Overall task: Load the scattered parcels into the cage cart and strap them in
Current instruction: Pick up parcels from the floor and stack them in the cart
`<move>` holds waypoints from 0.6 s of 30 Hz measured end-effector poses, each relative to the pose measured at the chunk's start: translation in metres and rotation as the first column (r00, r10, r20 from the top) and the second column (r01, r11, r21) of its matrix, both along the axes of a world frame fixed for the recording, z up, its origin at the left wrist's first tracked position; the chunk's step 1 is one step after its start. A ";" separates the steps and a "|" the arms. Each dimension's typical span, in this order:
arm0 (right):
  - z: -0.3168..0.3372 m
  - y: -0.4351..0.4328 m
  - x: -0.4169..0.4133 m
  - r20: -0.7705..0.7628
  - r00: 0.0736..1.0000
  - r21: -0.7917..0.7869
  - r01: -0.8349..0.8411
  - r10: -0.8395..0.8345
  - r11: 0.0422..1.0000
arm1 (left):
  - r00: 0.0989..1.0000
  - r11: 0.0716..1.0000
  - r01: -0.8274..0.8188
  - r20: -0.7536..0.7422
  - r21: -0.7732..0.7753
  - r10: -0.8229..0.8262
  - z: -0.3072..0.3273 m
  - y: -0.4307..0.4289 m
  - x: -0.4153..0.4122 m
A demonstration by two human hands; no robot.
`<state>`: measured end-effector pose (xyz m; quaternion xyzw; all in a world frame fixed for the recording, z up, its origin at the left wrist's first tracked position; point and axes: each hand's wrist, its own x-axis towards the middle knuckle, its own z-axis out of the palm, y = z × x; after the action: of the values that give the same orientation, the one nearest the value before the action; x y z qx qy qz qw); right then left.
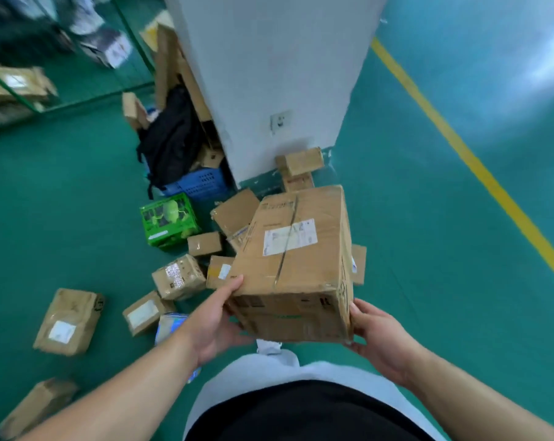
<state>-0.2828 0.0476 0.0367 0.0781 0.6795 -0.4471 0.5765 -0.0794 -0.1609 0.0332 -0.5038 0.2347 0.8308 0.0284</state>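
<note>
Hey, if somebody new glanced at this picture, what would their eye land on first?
First, the large cardboard box held up in the middle between the left hand and the right hand. Next, the bright green box on the floor, left of the brown parcels scattered at the foot of the white pillar, and the yellow line crossing the green floor at right.

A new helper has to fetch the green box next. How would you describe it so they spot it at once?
Find the white pillar; at its base a blue crate sits by a black backpack. Directly in front of the crate, nearer the camera, stands the green box. It alone is bright green with glossy printed sides, while its neighbours are plain brown cardboard parcels.
</note>
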 end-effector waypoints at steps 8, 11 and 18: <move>0.016 -0.009 0.066 0.036 0.907 -0.052 -0.418 0.420 0.907 | 0.938 0.923 -0.331 0.041 -0.195 0.345 0.031 0.093 0.116; 0.013 -0.013 0.092 0.166 0.808 -0.003 -0.573 0.566 0.819 | 0.869 0.853 -0.454 0.086 -0.258 0.488 0.031 0.141 0.161; 0.013 0.017 0.199 0.359 0.496 -0.117 -0.816 0.790 0.566 | 0.739 0.720 -0.563 0.144 -0.405 0.658 0.053 0.244 0.264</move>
<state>-0.0840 0.0643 0.0500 -0.1437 0.5296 -0.0805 0.8321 0.1841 0.0829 0.0866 -0.6614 0.1848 0.6606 -0.3033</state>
